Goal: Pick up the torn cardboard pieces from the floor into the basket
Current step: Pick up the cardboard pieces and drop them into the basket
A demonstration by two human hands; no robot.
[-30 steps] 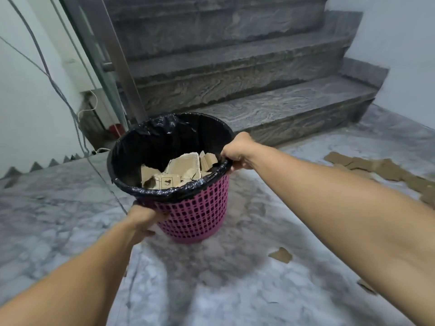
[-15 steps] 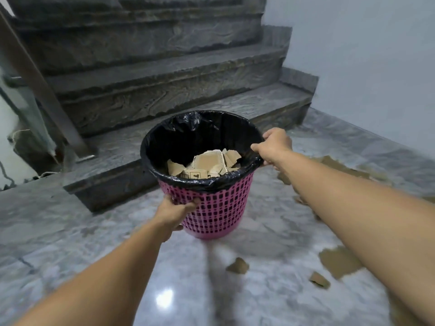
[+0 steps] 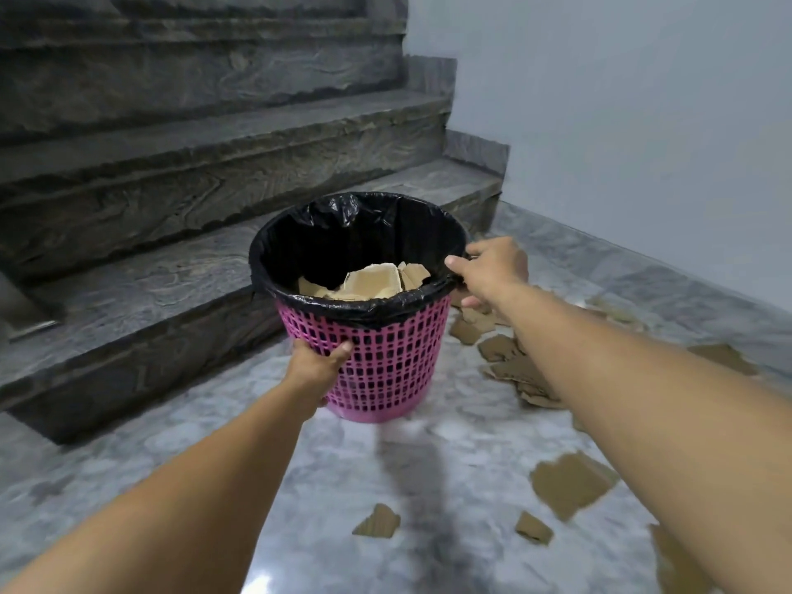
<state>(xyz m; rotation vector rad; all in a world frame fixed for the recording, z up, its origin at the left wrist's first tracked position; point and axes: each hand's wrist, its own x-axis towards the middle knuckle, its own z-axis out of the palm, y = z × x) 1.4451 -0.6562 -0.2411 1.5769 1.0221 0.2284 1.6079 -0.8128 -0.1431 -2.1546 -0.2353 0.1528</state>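
Carried rightward since a second ago, the pink plastic lattice basket (image 3: pixel 381 362) with its black liner hangs near the torn brown cardboard pieces (image 3: pixel 520 373) on the marble floor (image 3: pixel 428 465). Left hand (image 3: pixel 315 365) grips its side; right hand (image 3: pixel 493 267) pinches its rim.

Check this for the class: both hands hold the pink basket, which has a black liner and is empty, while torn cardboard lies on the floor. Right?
Not quite. The head view shows the pink basket already has cardboard pieces inside its black liner. The rest holds: left hand and right hand hold it, and torn cardboard lies on the floor.
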